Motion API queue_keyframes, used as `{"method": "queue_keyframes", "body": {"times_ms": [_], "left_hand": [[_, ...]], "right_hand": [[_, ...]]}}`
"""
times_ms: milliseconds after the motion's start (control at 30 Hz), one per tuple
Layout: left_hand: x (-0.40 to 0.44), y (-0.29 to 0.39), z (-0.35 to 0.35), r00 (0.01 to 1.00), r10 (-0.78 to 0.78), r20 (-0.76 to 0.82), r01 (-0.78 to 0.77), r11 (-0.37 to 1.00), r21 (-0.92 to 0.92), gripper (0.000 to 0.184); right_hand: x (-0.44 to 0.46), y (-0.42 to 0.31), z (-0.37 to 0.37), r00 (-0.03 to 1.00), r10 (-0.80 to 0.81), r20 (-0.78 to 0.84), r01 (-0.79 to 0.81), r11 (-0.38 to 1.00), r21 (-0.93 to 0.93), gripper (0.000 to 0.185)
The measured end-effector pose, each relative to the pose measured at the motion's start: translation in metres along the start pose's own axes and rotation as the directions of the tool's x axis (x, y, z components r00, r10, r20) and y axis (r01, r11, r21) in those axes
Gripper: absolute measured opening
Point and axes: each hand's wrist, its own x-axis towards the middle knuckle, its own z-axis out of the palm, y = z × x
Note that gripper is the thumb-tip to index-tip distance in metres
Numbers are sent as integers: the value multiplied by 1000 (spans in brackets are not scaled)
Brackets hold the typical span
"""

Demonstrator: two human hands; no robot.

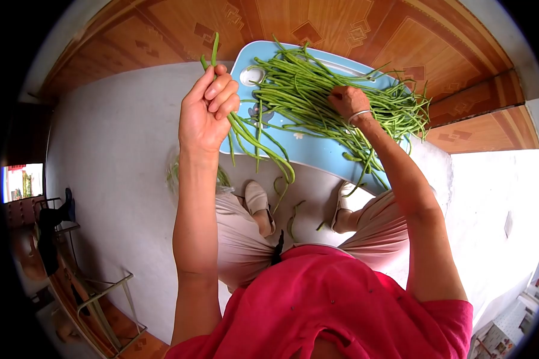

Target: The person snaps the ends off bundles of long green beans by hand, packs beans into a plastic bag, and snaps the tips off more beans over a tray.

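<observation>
My left hand (211,107) is raised at the left end of a small blue table (317,149), closed round a few long green beans (254,142). Their tips stick up above the fist and their long ends hang down past the table's front edge. A big pile of long green beans (305,87) lies across the table. On top of that pile rests my right hand (348,103), a bangle at its wrist, with the fingers bent in among the beans. Whether it pinches one of them is hidden.
A clear plastic bag (221,179) with beans in it sits on the floor behind my left forearm. Stray bean pieces (293,220) lie between my shoes (256,200). Wooden panels (341,27) stand behind the table, and a metal-framed chair (111,293) is at lower left.
</observation>
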Motion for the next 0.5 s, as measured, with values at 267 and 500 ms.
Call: {"method": "queue_keyframes", "body": {"times_ms": [267, 500], "left_hand": [[5, -8, -3, 999, 3, -34, -3, 1000, 12, 16], [6, -10, -3, 999, 1, -43, 0, 1000, 26, 16]], "right_hand": [[-1, 11, 3, 988, -25, 154, 26, 1000, -5, 26], [-20, -3, 15, 972, -232, 32, 235, 964, -128, 25]]}}
